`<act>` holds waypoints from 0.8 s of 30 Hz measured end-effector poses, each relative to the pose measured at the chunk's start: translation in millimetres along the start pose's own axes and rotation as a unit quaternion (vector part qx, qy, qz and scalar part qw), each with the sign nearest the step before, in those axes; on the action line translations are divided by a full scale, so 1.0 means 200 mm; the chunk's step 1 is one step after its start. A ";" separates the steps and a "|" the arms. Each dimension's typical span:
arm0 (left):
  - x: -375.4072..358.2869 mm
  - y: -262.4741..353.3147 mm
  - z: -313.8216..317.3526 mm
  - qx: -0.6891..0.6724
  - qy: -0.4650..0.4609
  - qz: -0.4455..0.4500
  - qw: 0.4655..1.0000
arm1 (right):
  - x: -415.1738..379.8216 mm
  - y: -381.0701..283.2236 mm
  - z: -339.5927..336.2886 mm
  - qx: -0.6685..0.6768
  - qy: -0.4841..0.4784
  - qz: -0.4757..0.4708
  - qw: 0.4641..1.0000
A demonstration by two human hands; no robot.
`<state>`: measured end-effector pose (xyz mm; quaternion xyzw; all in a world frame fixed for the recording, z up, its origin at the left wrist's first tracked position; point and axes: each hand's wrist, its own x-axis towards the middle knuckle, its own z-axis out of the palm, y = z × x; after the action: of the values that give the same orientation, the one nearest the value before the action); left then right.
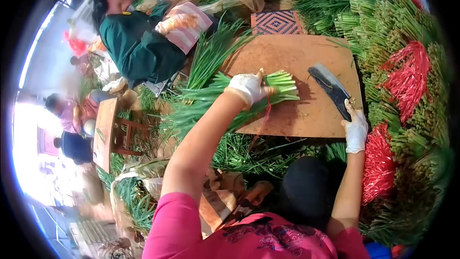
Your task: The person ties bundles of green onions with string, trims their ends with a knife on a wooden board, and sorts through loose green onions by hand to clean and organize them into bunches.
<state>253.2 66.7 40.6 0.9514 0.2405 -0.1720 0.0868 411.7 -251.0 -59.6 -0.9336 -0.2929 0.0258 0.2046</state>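
Observation:
A bunch of long green chives (282, 84) lies on the brown board, pale cut stem ends pointing right and leaves trailing off the left edge. My left hand (248, 88), in a white glove, is closed around its stems. A red tie string (266, 115) hangs from the bunch just below that hand. At the board's right edge, my right hand (356, 127), also gloved, has its fingers on the lower end of a large dark-bladed knife (328, 84). The knife lies slanted on the board, apart from the bunch. Part of its handle is hidden by the fingers.
The brown board (297, 120) spans the middle. Stacked bundles of chives (373, 29) and red plastic strings (409, 74) crowd the right side. Loose leaves (239, 158) litter the ground below. A person in dark green (139, 48) sits at upper left, near a small wooden table (104, 134).

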 end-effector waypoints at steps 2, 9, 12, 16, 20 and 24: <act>-0.16 0.01 0.04 0.063 0.082 0.090 0.991 | -0.01 0.06 0.04 0.027 0.003 -0.030 0.999; -0.19 0.24 0.04 0.196 0.081 0.092 0.973 | -0.01 -0.10 0.08 0.102 0.013 -0.043 0.994; -0.01 0.35 -0.04 0.297 -0.062 0.059 0.951 | -0.10 -0.24 0.00 0.284 0.062 -0.046 0.956; 0.09 0.43 0.03 0.310 -0.040 0.058 0.948 | -0.22 -0.42 -0.09 0.551 -0.052 0.063 0.831; 0.13 0.39 0.05 0.134 -0.059 0.036 0.989 | -0.29 -0.54 -0.14 0.550 -0.118 0.088 0.822; 0.15 0.36 0.09 0.099 0.010 0.055 0.994 | -0.37 -0.59 -0.09 0.547 -0.155 0.111 0.815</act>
<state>307.7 11.5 18.9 0.9686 0.1708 -0.1806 -0.0009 289.3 -211.2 -0.9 -0.6775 -0.1523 0.3488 0.6294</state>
